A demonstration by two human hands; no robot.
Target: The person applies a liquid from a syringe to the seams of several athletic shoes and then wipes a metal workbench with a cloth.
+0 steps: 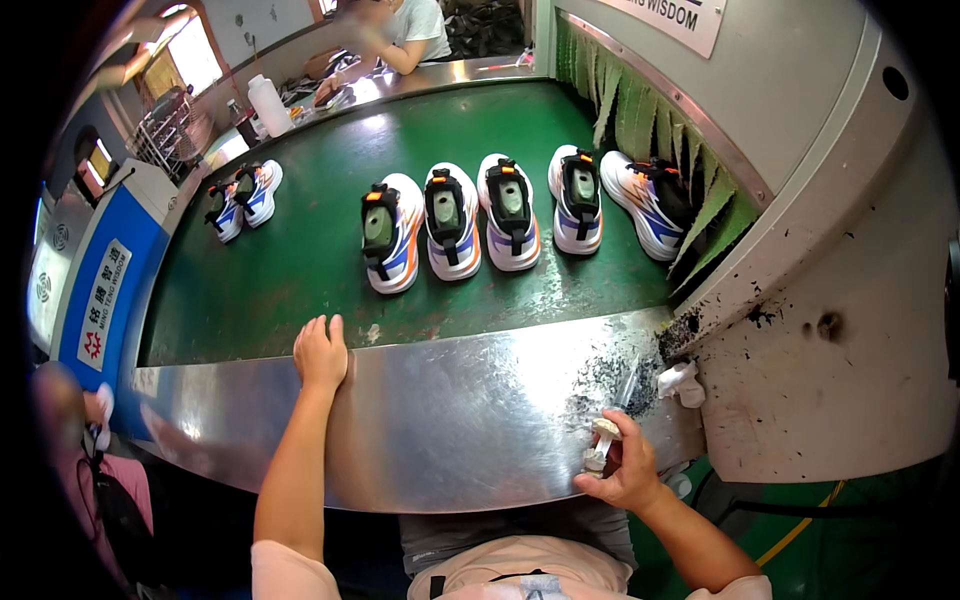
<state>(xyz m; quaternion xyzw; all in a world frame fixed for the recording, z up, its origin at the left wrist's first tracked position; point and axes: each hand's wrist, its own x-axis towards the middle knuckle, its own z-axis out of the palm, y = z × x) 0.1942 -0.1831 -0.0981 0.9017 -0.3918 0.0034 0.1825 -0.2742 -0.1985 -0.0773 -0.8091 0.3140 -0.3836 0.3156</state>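
Observation:
My left hand [320, 352] lies at the seam between the steel ledge [440, 410] and the green conveyor belt [300, 290]. Its fingers stretch forward with nothing in them. Over the ledge's right part, my right hand [632, 470] grips a small off-white piece [601, 446], wider at both ends than in the middle; its kind is unclear. Beyond my hands several white sneakers with purple and orange sides stand in a row, among them a left-end sneaker [395, 235] and a middle sneaker [512, 212]. The rightmost sneaker [648, 205] is angled beside the hanging strips.
A grey machine housing [800, 230] rises at right, with green strip curtains [650, 110] over its opening. Two sneakers [245, 200] stand far left. A crumpled white wad [682, 384] sits at the ledge's right end. A white bottle [268, 105] and another person [405, 40] are beyond the belt.

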